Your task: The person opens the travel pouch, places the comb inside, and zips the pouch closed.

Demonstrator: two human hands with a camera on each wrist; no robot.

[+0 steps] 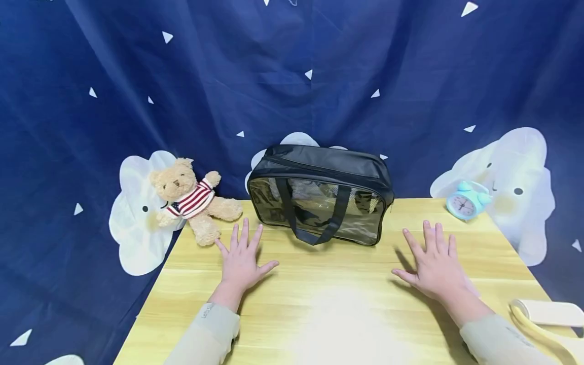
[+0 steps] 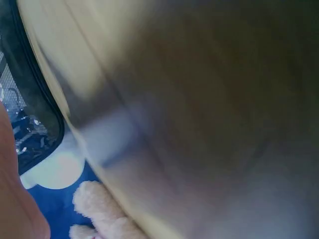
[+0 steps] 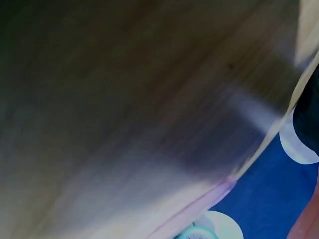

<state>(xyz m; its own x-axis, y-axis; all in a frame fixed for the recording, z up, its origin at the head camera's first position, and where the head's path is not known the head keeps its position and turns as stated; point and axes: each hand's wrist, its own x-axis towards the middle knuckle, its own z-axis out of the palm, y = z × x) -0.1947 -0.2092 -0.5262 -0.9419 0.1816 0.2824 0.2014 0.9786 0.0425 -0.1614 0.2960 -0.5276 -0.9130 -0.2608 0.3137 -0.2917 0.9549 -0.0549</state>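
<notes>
Well to the left of the black bag [image 1: 321, 195], a teddy bear [image 1: 193, 200] in a red-and-white striped top is lying tilted, its legs pointing towards the bag. Nearer the person than the bag and to its left, the left hand [image 1: 242, 261] is spreading its fingers wide and holding nothing; its little finger is reaching so close to the bear's foot that contact cannot be told. The bag itself is standing upright on the surface [image 1: 310, 284], its clear front facing the person and its handle hanging down. Nearer than the bag and to its right, the right hand [image 1: 433, 266] is likewise spreading wide, holding nothing and partly covering a pale pink thing [image 3: 199, 209]. Farther right of the bag, a light blue alarm clock [image 1: 466, 201] is standing, while a white object [image 1: 549, 313] is lying nearer the person, farthest right of the bag.
</notes>
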